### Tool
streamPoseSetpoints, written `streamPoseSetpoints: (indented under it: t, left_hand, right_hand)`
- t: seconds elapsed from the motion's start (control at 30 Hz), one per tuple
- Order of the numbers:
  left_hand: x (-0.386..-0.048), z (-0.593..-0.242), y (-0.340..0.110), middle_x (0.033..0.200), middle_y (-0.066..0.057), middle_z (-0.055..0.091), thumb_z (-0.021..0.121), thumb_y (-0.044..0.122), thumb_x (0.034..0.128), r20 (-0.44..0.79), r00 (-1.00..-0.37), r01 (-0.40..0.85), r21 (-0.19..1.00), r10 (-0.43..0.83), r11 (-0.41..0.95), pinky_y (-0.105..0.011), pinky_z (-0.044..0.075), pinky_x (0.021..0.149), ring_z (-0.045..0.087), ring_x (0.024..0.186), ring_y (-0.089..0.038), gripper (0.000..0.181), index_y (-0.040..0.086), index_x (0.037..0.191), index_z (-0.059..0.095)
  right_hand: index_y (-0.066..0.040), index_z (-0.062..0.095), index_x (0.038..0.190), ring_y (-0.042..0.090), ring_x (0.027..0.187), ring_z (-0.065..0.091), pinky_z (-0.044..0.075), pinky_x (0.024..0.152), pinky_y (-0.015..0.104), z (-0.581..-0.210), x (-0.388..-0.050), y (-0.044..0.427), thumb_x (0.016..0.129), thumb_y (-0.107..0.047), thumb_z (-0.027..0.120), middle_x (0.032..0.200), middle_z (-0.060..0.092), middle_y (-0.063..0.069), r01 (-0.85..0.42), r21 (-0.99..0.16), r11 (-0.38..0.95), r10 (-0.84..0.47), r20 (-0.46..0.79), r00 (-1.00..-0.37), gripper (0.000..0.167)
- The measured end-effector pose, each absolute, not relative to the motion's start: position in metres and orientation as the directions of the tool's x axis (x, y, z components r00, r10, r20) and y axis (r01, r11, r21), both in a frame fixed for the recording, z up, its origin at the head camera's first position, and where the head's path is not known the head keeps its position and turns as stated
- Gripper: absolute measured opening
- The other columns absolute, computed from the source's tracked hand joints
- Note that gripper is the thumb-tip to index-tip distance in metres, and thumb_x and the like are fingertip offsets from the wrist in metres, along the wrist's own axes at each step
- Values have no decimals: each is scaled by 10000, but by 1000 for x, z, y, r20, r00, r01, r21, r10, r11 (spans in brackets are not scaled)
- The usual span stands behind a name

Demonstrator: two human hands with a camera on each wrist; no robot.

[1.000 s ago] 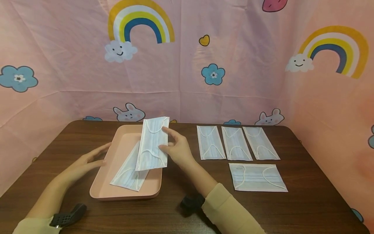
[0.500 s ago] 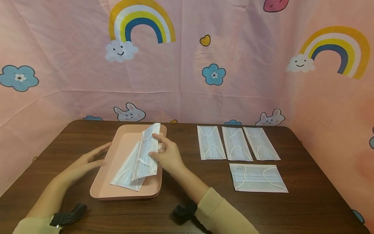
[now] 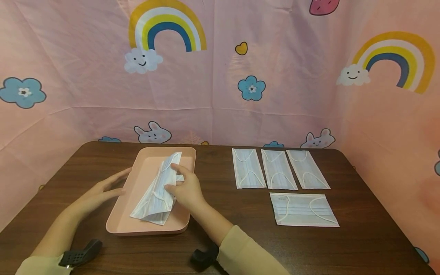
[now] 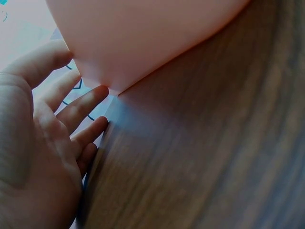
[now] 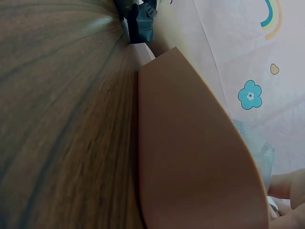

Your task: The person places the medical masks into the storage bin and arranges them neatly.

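In the head view my right hand (image 3: 187, 191) pinches a pale blue mask (image 3: 165, 185) between thumb and fingers, over the pink tray (image 3: 118, 225). Under it another mask (image 3: 141, 214) lies in the tray, partly covered. My left hand (image 3: 99, 194) touches the tray's left side with its fingers spread. The left wrist view has those fingers of the left hand (image 4: 52, 124) against the tray wall (image 4: 143, 38). At the lower right of the right wrist view, the right hand (image 5: 290, 200) is partly visible beyond the tray wall (image 5: 195, 152).
Three masks (image 3: 249, 168) (image 3: 279, 169) (image 3: 307, 169) stand in a row on the dark wooden table (image 3: 220, 168), right of the tray. A fourth mask (image 3: 304, 209) lies sideways in front of them. A pink patterned cloth (image 3: 220, 76) hangs behind the table.
My right hand has moved left and a little toward the near side with its mask, which now hangs lower over the one in the tray. The left hand has kept its place.
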State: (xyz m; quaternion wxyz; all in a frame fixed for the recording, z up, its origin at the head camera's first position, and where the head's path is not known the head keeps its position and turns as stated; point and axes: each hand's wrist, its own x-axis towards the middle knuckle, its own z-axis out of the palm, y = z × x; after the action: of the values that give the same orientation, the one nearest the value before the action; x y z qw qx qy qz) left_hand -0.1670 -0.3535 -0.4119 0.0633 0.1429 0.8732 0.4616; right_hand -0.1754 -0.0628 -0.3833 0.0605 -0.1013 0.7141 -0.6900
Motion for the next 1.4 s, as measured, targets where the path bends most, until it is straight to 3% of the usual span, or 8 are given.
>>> streamPoseSetpoints:
  t: [0.1, 0.2, 0.4, 0.6, 0.87, 1.1, 1.4]
  left_hand:
    - [-167, -412, -354, 1533, -207, 227, 570, 174, 959, 19, -950, 190, 827, 311, 529, -724, 213, 930, 168, 1341, -496, 661, 225, 1533, 249]
    - [-167, -413, -355, 1537, -205, 218, 568, 171, 959, 18, -950, 187, 833, 313, 521, -727, 208, 931, 159, 1346, -495, 662, 225, 1534, 245]
    - [-167, -413, -354, 1537, -200, 224, 566, 158, 958, 31, -947, 200, 836, 319, 511, -713, 208, 946, 165, 1347, -480, 657, 214, 1532, 252]
    - [-166, -410, -351, 1534, -205, 228, 571, 171, 956, 31, -949, 198, 833, 314, 516, -716, 205, 947, 170, 1343, -490, 654, 202, 1530, 260]
    - [-165, -410, -351, 1530, -220, 227, 573, 175, 955, 28, -952, 190, 834, 304, 518, -728, 205, 940, 167, 1342, -506, 655, 194, 1530, 260]
    - [-166, -411, -351, 1531, -218, 225, 578, 184, 954, 25, -954, 185, 834, 300, 519, -724, 201, 945, 157, 1347, -502, 656, 194, 1529, 262]
    - [-166, -411, -351, 1529, -230, 222, 576, 180, 954, 25, -953, 185, 835, 301, 518, -729, 200, 937, 157, 1343, -506, 658, 190, 1530, 258]
  right_hand:
    - [-110, 592, 1301, 51, 597, 540, 463, 508, 181, -382, -174, -65, 751, 108, 742, 1155, 554, -34, -68, -993, 93, -204, 48, -978, 610]
    - [-79, 587, 1300, 113, 846, 640, 522, 620, 207, -380, -172, -66, 737, 99, 758, 1235, 563, 38, -69, -987, 144, -193, 40, -980, 614]
    - [-48, 575, 1309, 154, 1021, 604, 509, 769, 223, -378, -173, -67, 717, 43, 803, 1206, 593, 66, -112, -952, 284, -201, 55, -978, 641]
    - [-37, 563, 1322, 188, 1206, 500, 411, 977, 301, -379, -175, -69, 707, -34, 838, 1257, 597, 80, -158, -884, 440, -232, 59, -971, 673]
    - [-31, 518, 1360, 209, 1248, 470, 391, 996, 292, -377, -177, -73, 712, -74, 848, 1341, 537, 91, -160, -830, 534, -287, 0, -958, 728]
    - [-47, 473, 1396, 179, 1147, 520, 426, 954, 279, -376, -179, -76, 699, -115, 867, 1301, 535, 76, -152, -796, 586, -318, -54, -947, 804]
    - [-67, 484, 1386, 191, 1252, 450, 357, 1023, 286, -380, -180, -84, 684, -175, 883, 1347, 508, 75, -126, -747, 652, -307, -109, -945, 815]
